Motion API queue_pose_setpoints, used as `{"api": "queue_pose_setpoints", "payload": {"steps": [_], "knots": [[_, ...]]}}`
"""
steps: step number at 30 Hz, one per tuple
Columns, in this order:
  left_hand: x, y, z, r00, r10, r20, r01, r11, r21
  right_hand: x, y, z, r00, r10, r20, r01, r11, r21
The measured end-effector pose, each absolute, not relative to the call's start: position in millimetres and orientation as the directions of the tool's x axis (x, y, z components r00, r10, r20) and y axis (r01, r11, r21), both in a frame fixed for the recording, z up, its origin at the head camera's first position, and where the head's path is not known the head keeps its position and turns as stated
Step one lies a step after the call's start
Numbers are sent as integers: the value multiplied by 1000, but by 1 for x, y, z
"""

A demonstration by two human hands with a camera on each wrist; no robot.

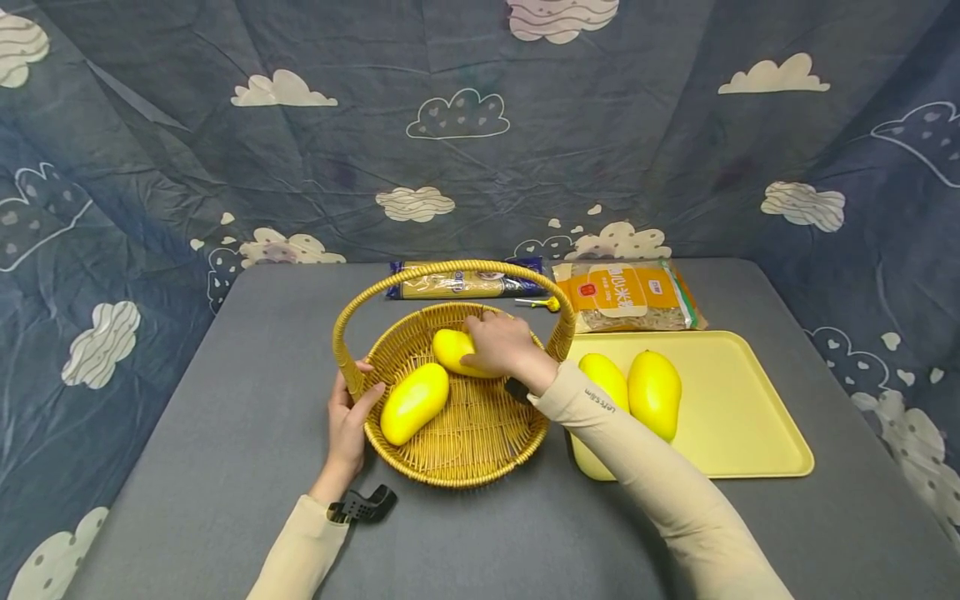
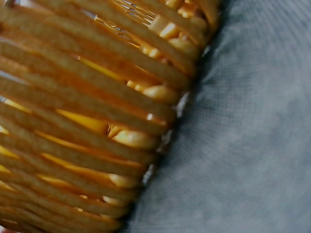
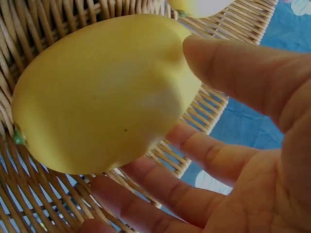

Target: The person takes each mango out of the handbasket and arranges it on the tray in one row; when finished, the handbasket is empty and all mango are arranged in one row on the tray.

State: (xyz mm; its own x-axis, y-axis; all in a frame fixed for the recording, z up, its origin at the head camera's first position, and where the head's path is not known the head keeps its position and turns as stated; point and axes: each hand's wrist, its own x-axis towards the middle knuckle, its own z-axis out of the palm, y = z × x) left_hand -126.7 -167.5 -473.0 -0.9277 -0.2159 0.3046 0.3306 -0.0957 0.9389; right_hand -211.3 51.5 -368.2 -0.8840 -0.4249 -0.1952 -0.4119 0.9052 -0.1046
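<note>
Mango, yellow, one: located inside the basket, toward its far side; gripped between thumb and fingers of the right hand. Second mango, yellow: laid on the basket floor, nearer the left side, touched by neither hand. Wicker basket, round, fitted with an arched handle: set upright on the grey table; its rim is clasped at the handle's left foot by the left hand, thumb inside, fingers outside. Yellow tray, rectangular: placed just right of the basket. Two further mangoes: held on the tray side by side, the left one partly hidden by a cream sleeve. Printed orange bag of grain: laid behind the tray. Blue-ended pasta packet: laid behind the basket, seen through the handle's arch. Cloud-printed cloth: hung behind.
</note>
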Motion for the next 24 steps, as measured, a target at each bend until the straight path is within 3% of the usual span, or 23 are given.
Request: {"api": "queue_pose_setpoints", "payload": {"steps": [17, 24], "knots": [[-118, -161, -451, -935, -212, 285, 307, -81, 948, -217, 53, -373, -875, -427, -228, -376, 896, -238], [-125, -166, -465, -935, -216, 281, 307, -94, 947, -220, 54, -375, -859, -447, -250, -376, 882, -285]]}}
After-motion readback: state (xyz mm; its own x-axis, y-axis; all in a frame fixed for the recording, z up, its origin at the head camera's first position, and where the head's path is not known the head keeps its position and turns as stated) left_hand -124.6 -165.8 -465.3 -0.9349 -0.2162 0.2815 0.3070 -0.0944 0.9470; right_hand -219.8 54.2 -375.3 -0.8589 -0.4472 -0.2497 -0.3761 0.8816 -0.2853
